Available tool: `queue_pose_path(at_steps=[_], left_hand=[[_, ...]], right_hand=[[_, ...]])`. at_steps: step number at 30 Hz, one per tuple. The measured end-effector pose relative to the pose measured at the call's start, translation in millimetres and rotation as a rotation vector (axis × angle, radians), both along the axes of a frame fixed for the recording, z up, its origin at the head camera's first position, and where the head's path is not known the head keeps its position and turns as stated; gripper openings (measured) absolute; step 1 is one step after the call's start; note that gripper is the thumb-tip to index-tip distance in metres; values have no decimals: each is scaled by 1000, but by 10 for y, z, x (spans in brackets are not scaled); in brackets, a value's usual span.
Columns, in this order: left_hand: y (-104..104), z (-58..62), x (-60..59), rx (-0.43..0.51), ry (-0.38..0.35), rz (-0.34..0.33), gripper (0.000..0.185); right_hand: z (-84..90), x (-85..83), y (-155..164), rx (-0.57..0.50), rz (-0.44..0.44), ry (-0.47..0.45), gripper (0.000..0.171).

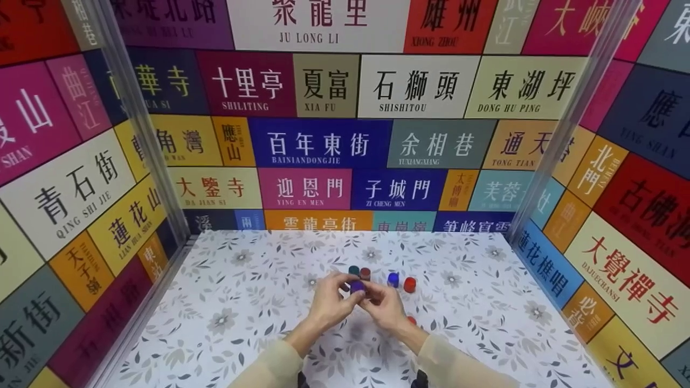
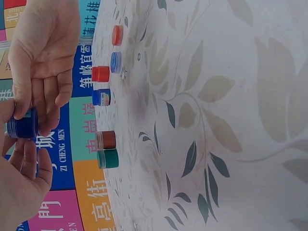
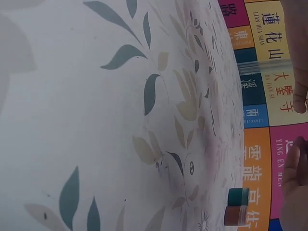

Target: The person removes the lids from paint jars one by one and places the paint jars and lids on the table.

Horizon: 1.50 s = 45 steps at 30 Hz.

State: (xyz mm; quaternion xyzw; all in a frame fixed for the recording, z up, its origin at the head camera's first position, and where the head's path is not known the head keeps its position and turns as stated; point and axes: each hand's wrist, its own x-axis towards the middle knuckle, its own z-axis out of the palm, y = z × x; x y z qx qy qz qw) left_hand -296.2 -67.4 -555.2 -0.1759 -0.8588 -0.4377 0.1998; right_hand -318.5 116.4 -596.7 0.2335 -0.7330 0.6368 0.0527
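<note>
Risk first: my grip on the dark blue jar (image 1: 357, 286) is fingertips only, held in the air above the floral table (image 1: 259, 302), so if either hand eases off or the two pull unevenly I'd guess it drops, rolls, maybe knocks the others. Can't tell if the cap is loose; if it is, it could pop free w/ a twist.

Left to right in the head view: my left hand (image 1: 330, 300) sits just left of centre, fingers curled round the jar's left side. The jar is between both hands, centre frame, low. My right hand (image 1: 384, 305) meets it from the right, thumb + fingertips pinching, other fingers relaxed.

Behind the hands, nr the back wall: green jar (image 1: 353, 270), brown jar (image 1: 365, 273), then a blue jar (image 1: 393, 279) and a red jar (image 1: 410, 284) further right. All upright, apart from my hands. One more reddish bit peeks out by my right wrist, mostly hidden.
</note>
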Motion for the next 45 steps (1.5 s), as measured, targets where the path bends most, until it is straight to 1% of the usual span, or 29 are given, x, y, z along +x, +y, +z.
queue_pose_path(at_steps=[3, 7, 11, 15, 18, 22, 28, 35, 39, 45], left_hand=[[-10, 7, 37, 4, -12, -37, 30], [-56, 25, 78, 40, -81, -133, 34], [-116, 49, 81, 65, -148, -227, 38], [-154, 87, 67, 78, -193, -273, 39], [-167, 101, 68, 99, -211, -271, 37], [-165, 125, 66, 112, -207, -253, 31], [-146, 136, 87, 115, -206, -248, 27], [-110, 157, 61, 115, -222, -231, 27], [-87, 162, 50, 135, -244, -194, 26], [-63, 138, 94, 194, -277, -113, 26]], right_hand=[[-3, 31, 35, -3, 50, 43, 38], [4, 63, 91, -23, 130, 68, 37], [33, 72, 143, -20, 202, 53, 36], [98, 69, 169, 4, 251, 9, 37], [131, 65, 161, 15, 257, -13, 36], [165, 46, 136, 11, 250, -5, 36], [172, 52, 121, -1, 249, 10, 36], [152, 49, 107, -12, 204, 15, 37], [126, 38, 81, -31, 198, 49, 37], [68, 59, 40, -54, 192, 72, 39]])
